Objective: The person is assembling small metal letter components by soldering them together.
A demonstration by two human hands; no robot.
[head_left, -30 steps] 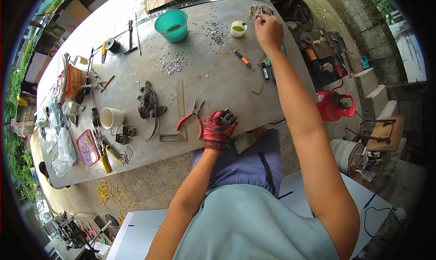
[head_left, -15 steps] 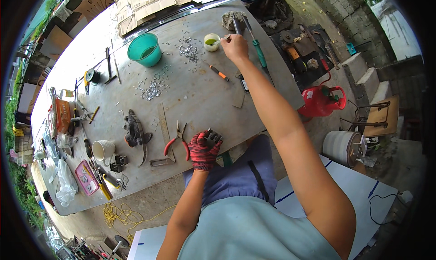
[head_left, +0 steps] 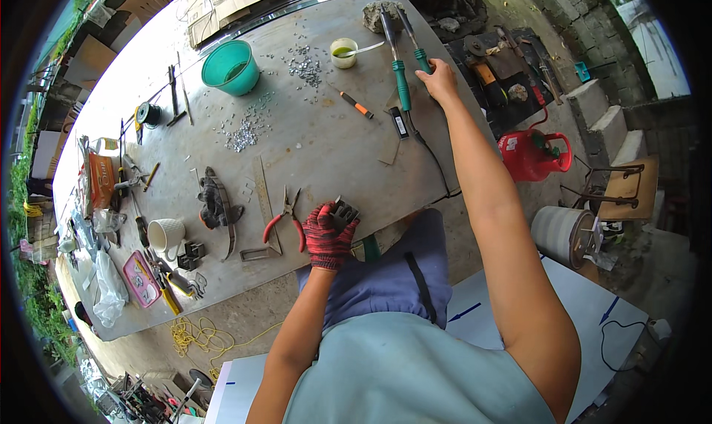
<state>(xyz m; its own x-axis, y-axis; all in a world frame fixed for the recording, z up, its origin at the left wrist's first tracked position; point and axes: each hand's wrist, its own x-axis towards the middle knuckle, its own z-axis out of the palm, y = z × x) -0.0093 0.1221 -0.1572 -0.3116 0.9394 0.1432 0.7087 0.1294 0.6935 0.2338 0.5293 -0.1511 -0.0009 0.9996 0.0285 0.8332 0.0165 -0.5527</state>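
My left hand (head_left: 331,235), in a red and black knitted glove, is closed round a small dark metal block (head_left: 343,213) at the table's near edge. My bare right hand (head_left: 440,81) reaches far to the right, its fingers closed on the green handle of a soldering iron (head_left: 422,58). Beside it lies a second green-handled soldering iron (head_left: 401,83). Both metal tips rest on a rough grey lump (head_left: 377,16). A small cup (head_left: 342,62) of greenish stuff stands left of them, a white stick (head_left: 368,48) leaning out. Red-handled pliers (head_left: 285,222) lie beside my left hand.
Small shiny metal bits (head_left: 245,133) lie scattered near a green bucket (head_left: 231,69). An orange-handled tool (head_left: 356,105) and a steel square (head_left: 265,201) lie mid-table. A white mug (head_left: 165,235) and pink tray (head_left: 142,279) are at left. A red gas cylinder (head_left: 532,156) stands beyond the right edge.
My right hand has left the cup and moved right to the soldering iron's handle. The white stick now rests in the cup. My left hand keeps hold of the block.
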